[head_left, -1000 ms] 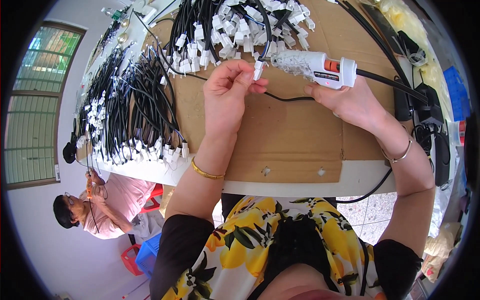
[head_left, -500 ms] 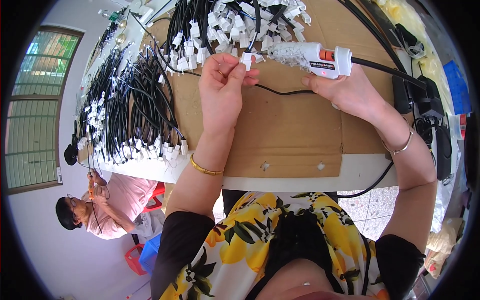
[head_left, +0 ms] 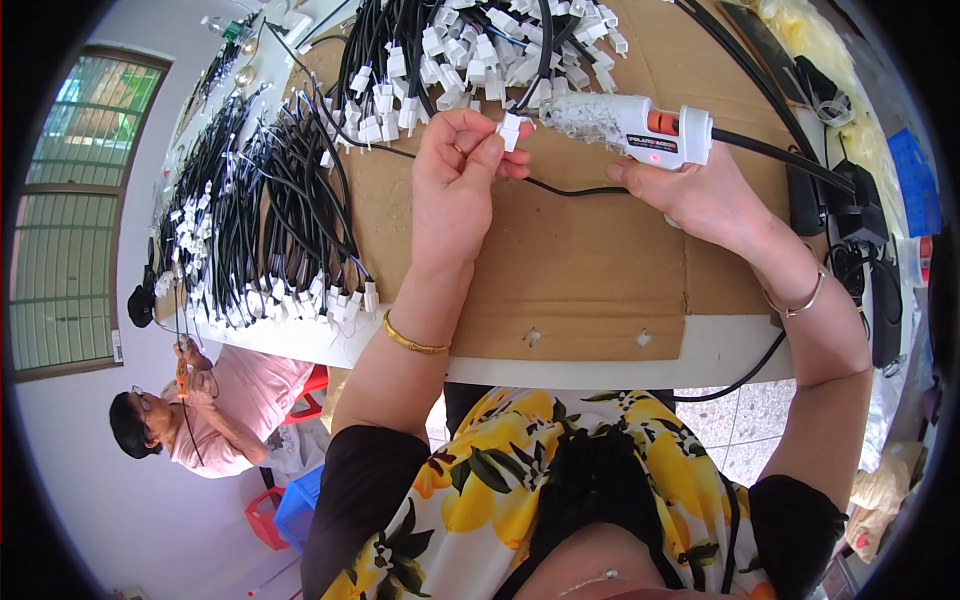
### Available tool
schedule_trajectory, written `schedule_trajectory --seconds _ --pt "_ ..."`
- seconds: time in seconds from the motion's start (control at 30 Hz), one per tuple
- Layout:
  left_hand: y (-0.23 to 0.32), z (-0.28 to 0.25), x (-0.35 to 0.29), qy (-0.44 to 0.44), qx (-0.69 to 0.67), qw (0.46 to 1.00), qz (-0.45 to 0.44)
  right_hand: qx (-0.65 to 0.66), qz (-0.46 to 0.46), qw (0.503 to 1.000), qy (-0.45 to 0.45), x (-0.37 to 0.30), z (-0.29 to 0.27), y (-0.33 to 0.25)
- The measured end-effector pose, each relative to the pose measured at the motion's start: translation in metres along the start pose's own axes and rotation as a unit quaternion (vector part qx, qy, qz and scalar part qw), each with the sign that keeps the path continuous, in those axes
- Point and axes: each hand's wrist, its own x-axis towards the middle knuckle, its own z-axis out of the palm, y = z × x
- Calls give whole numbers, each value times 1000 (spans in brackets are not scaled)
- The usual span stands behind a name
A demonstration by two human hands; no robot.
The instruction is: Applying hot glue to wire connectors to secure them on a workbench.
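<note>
Between the thumb and fingers of my left hand (head_left: 455, 195) is a white plastic connector (head_left: 511, 131) on a black cable. My right hand (head_left: 690, 195) grips a white glue gun (head_left: 655, 132) with an orange part and a small red light. Whitish strands cover the gun's front, and its nozzle points left at the connector; whether the tip touches it is too small to tell. Just beyond my left hand lies a heap of black cables with white connectors (head_left: 480, 60).
More black cables (head_left: 300, 200) lie bundled on the table's left. Brown cardboard (head_left: 580, 270) covers the white tabletop (head_left: 740, 345). Black power adapters (head_left: 860, 215) and cords sit at the right edge. Beyond the table's left end, a co-worker (head_left: 235, 400) in pink holds an orange-handled tool (head_left: 182, 375).
Both my hands have shifted slightly to the right, with the connector and the glue gun in them. The connector is tilted a little differently. My grips have not changed.
</note>
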Motion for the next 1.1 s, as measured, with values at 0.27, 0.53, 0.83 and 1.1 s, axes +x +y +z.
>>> schedule_trajectory --seconds 0.27,0.53,0.83,1.1 --pt "1 0 0 -13 -100 994 -35 8 38 999 -1 0 -1 -2" --pt "0 0 -2 9 -30 999 -14 4 16 1000 5 -1 0 -2" --pt "2 -1 0 41 32 997 -49 -7 14 1000 7 -1 0 -3" --pt "-1 -2 0 58 47 997 -28 -10 -8 1000 14 -1 0 -3"
